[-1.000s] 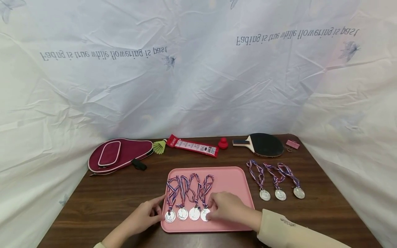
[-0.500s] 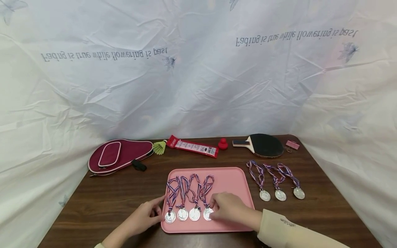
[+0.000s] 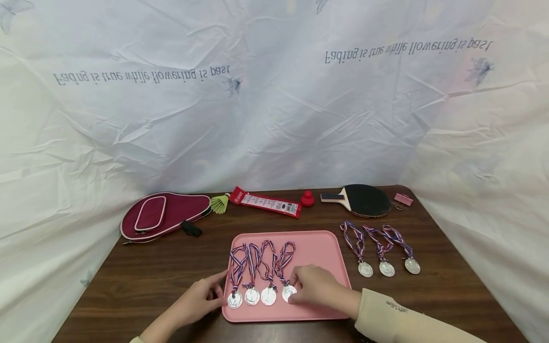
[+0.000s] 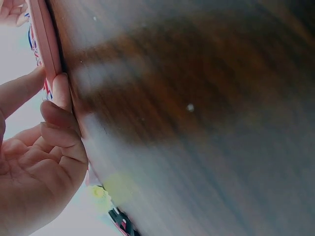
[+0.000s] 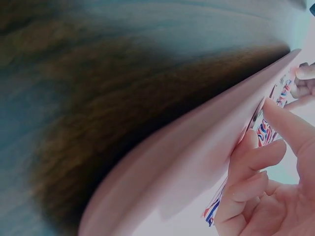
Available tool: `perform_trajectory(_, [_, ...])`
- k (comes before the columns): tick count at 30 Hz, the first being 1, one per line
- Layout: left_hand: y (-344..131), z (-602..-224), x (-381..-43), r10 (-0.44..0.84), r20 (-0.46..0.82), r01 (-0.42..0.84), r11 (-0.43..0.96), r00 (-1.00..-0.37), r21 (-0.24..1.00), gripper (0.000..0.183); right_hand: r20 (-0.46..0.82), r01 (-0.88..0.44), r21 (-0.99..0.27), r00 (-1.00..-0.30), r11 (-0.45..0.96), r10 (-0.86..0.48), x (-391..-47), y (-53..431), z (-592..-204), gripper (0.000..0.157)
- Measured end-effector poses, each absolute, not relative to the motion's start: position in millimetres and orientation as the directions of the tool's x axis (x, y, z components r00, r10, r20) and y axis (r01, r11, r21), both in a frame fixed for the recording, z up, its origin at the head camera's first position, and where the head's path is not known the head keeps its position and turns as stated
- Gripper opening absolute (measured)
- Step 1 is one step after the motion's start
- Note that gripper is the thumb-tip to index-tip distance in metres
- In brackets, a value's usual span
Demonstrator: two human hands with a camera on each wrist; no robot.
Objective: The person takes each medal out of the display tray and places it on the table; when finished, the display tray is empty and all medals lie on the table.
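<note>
On the pink tray [image 3: 317,247] lie several silver medals in a row, their red, white and blue ribbons stretched toward the back. My right hand [image 3: 315,286] pinches the edge of the rightmost medal [image 3: 289,293] in that row between thumb and index finger. In the right wrist view the medal [image 5: 257,114] shows edge-on between those fingertips, low over the tray. My left hand [image 3: 201,297] holds the tray's left rim; the left wrist view shows thumb and index finger pinching the rim [image 4: 47,42], the other fingers curled below.
Three more medals [image 3: 387,269] lie on the dark wooden table [image 3: 163,267] right of the tray. Along the back are a maroon paddle case [image 3: 188,205], a shuttlecock [image 3: 219,204], a red package [image 3: 270,202], a red knobbed object [image 3: 307,198], a table tennis paddle [image 3: 366,200] and a pink tag [image 3: 403,199].
The rightmost medal on the tray has shifted slightly right, together with my right hand's fingers. My left hand stays at the tray rim.
</note>
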State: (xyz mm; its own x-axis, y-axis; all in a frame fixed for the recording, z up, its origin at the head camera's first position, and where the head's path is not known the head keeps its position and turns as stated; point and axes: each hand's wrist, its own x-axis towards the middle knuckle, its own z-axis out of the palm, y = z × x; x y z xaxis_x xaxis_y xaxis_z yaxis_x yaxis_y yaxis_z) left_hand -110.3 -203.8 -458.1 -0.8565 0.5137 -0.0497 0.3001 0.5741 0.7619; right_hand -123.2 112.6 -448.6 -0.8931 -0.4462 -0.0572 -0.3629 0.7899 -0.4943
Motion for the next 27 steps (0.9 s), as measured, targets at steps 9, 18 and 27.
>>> perform_trajectory(9, [-203,-458,-110,0.520,-0.015,0.327,0.560,-0.854,0.761,0.061,-0.055,-0.357,-0.530,-0.891,0.769,-0.451,-125,114,-443,0.028])
perform_trajectory(18, [-202,-458,-109,0.523,-0.013,0.325,0.549,-0.852,0.770,0.062,-0.123,-0.291,-0.672,-0.864,0.681,-0.489,-131,117,-443,0.019])
perform_trajectory(27, [-203,-458,-108,0.524,-0.002,0.337,0.551,-0.852,0.764,0.061,-0.127,-0.238,-0.756,-0.861,0.610,-0.493,-133,125,-434,0.016])
